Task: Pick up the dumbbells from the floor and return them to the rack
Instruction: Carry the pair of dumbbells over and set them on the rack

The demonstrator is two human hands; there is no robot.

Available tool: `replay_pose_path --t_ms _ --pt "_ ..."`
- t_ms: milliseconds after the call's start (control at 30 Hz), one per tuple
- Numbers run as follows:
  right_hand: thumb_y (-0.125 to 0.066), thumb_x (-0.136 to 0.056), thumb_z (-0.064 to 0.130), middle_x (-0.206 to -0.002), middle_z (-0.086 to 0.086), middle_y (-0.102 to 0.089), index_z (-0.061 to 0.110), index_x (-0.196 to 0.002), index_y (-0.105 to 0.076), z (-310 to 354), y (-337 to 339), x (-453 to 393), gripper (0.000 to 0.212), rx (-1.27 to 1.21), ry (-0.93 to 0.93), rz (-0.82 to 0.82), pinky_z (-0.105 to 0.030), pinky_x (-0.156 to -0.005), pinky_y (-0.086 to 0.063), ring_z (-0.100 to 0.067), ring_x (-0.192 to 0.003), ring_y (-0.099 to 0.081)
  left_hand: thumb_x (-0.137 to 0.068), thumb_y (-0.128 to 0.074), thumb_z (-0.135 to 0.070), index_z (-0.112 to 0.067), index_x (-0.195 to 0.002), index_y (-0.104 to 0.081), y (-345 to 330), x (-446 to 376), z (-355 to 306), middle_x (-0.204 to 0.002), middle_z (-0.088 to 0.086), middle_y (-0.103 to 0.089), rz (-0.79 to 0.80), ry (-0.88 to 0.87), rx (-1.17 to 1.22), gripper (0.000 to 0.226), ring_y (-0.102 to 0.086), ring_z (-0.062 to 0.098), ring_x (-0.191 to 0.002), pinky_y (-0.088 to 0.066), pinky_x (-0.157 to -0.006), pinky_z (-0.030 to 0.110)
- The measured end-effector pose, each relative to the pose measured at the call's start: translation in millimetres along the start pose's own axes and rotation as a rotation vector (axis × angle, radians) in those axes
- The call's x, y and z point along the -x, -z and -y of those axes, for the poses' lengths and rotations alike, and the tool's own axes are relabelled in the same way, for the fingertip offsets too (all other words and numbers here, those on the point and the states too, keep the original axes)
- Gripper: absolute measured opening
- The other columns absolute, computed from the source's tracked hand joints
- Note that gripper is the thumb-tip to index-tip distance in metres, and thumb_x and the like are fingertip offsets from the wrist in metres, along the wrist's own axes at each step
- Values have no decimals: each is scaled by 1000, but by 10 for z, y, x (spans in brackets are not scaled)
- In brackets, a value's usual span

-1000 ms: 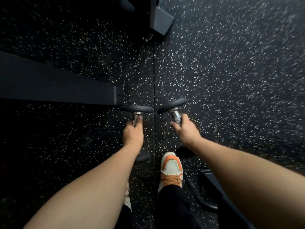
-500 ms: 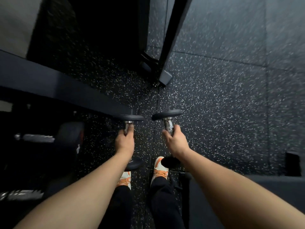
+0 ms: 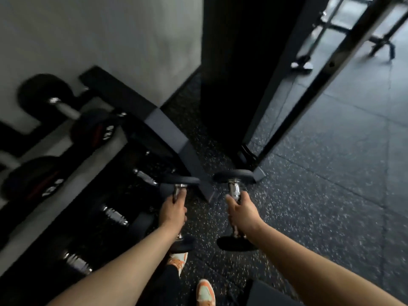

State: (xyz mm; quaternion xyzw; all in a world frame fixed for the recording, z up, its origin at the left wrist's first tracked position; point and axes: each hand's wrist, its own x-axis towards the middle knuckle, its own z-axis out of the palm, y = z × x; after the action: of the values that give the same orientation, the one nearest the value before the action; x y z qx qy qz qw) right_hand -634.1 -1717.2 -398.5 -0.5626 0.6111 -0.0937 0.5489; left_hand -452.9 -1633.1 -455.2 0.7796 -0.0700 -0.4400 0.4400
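Two dumbbells off the floor, carried at arm's length. Left hand point(image 3: 173, 212) clenched around the chrome handle of the left dumbbell point(image 3: 181, 181), just beside the rack point(image 3: 154, 120) end. Right hand point(image 3: 241, 209) clenched likewise on the right dumbbell point(image 3: 234, 176), farther from the rack. Handles held pointing forward, probably to keep the heads away from the legs. Rack's corner edge very near the left dumbbell; open speckled floor point(image 3: 309, 206) on the side away from the rack, a dark pillar point(image 3: 238, 74) beyond it.
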Motion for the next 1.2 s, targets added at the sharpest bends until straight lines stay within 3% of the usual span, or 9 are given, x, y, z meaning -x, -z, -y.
replay_pose_path --t_ms 267,433,567,633,900,1200 --pt "-60 -92 43 -73 -6 -64 23 -87 -47 705 -710 921 24 235 277 243 -40 -62 -49 -23 -63 -59 -91 -60 -52 -17 -89 -62 1477 1073 221 -57 5 -54 -281 -13 390 35 -44 16 -36 -32 -38 25" --pt "-62 -91 41 -64 -1 -63 21 -92 -53 1080 -1628 1688 23 305 449 424 -20 -42 -45 -3 -43 -55 -92 -57 -53 -12 -87 -58 2644 1759 532 -59 5 -55 -463 -73 528 42 -46 14 -36 -35 -37 23" --pt "-62 -93 38 -62 0 -61 16 -92 -54 1272 -2555 2501 23 287 532 624 -19 -45 -45 -6 -42 -55 -92 -59 -51 -10 -89 -58 3599 2442 920 -56 2 -54 -634 -121 644 41 -46 12 -37 -35 -36 22" --pt "-61 -93 36 -65 -3 -59 15 -94 -53 1298 -3045 2975 22 286 545 739 -27 -46 -47 -10 -43 -54 -93 -59 -48 -10 -88 -57 4084 2811 1174 -57 3 -50 -708 -164 707 38 -44 12 -40 -33 -37 22" --pt "-58 -96 34 -74 -10 -59 14 -102 -52 1085 -4825 4984 21 346 653 1112 -34 -51 -49 -19 -55 -55 -95 -59 -42 -12 -77 -50 5911 4300 2424 -52 3 -46 -1066 -263 864 36 -38 11 -33 -29 -33 21" --pt "-57 -98 32 -77 -10 -57 14 -101 -50 573 -6093 6759 19 473 704 1470 -29 -50 -49 -16 -55 -53 -94 -58 -47 -11 -83 -54 6860 5743 3614 -58 6 -51 -1434 -140 980 37 -45 11 -37 -35 -33 21"
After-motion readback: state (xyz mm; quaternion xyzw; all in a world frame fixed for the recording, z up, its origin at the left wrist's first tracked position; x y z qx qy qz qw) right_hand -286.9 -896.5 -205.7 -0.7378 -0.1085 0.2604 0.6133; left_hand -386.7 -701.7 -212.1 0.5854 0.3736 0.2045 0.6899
